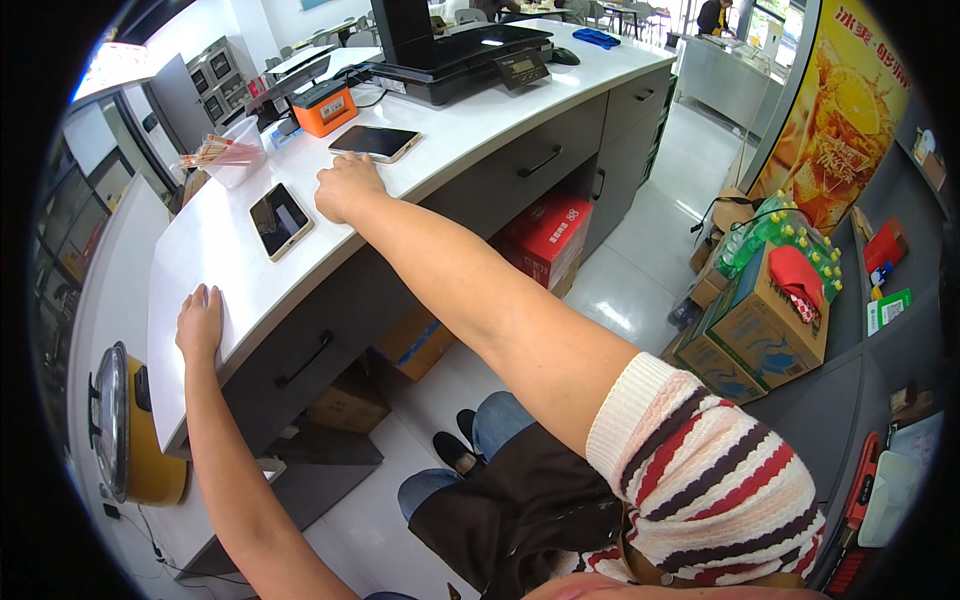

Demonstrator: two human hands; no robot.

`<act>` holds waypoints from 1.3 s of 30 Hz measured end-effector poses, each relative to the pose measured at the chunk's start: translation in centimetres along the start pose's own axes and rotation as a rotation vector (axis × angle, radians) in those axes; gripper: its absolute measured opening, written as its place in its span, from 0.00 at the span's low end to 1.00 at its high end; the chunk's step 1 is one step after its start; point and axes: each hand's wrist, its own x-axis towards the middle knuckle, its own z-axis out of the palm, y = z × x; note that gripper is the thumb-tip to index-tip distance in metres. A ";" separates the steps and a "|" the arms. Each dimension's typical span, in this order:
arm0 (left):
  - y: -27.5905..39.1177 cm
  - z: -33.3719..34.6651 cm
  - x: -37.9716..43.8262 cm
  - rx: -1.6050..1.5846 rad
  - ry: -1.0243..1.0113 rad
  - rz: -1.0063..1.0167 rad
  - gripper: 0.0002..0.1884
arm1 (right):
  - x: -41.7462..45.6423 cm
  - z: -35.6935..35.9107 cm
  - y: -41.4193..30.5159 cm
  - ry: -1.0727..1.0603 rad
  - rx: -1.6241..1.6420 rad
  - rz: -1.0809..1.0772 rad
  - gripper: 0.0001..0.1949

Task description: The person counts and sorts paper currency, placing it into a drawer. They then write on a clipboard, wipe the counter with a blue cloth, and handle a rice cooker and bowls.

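Observation:
My left hand [200, 324] rests palm down on the white counter [187, 259], near its front edge, with nothing in it. Further along, my right hand [351, 186] lies on the same top with its fingers bent. Its fingertips reach the near edge of a dark-screened smartphone [375, 142]; whether they grip it or only touch it is hidden. A second smartphone [280, 221] lies face up between my hands, nearer the right one, with a pale rim and a reflection on its screen.
Behind the phones stand a plastic cup [240, 154] of wrapped sticks, an orange-and-black box [325, 107] and a black scale [457, 64]. Left is a yellow electric pot [142, 427] with a glass lid. Cartons [765, 322] and green bottles [772, 225] stack on the right. A person [716, 19] stands far back.

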 end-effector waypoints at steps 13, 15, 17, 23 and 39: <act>-3.4 1.6 1.7 0.033 -0.075 0.057 0.31 | -2.0 0.6 -2.5 0.043 -0.033 0.015 0.17; -2.7 1.3 0.6 0.035 -0.088 0.048 0.31 | -2.6 0.2 -1.8 0.038 -0.041 0.021 0.17; -1.5 1.4 -0.7 0.033 -0.089 0.032 0.31 | -2.9 -0.7 -0.1 0.019 -0.025 0.003 0.17; -0.8 0.2 -2.7 0.008 -0.059 0.053 0.30 | -3.0 -0.9 0.7 0.085 -0.008 0.038 0.17; 1.6 -1.5 -3.2 0.077 0.036 -0.198 0.19 | -3.3 -1.5 -0.4 0.065 -0.002 0.045 0.18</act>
